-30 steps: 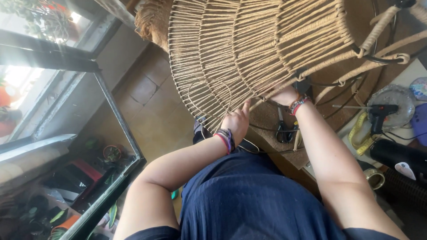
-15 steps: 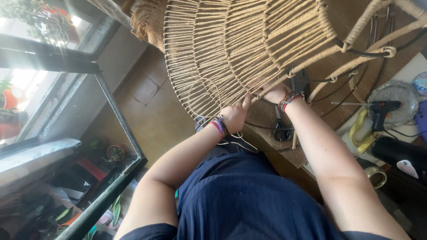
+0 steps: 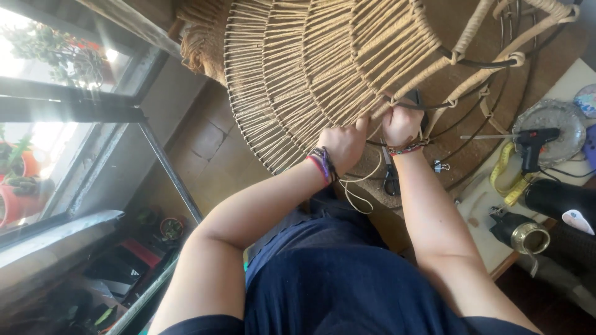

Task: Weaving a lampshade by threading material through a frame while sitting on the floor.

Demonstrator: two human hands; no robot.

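At twelve o'clock, both hands work the cord-wrapped wire frame;
left hand and right hand each have a closed grip on stiff, taut cord at the rim; light, rigid frame.

Home craft workshop, large round woven jute-cord panel on a black metal wire frame, black hot glue gun on a round silver tray, yellow measuring tape, black-handled scissors, window with red potted plants, tiled floor
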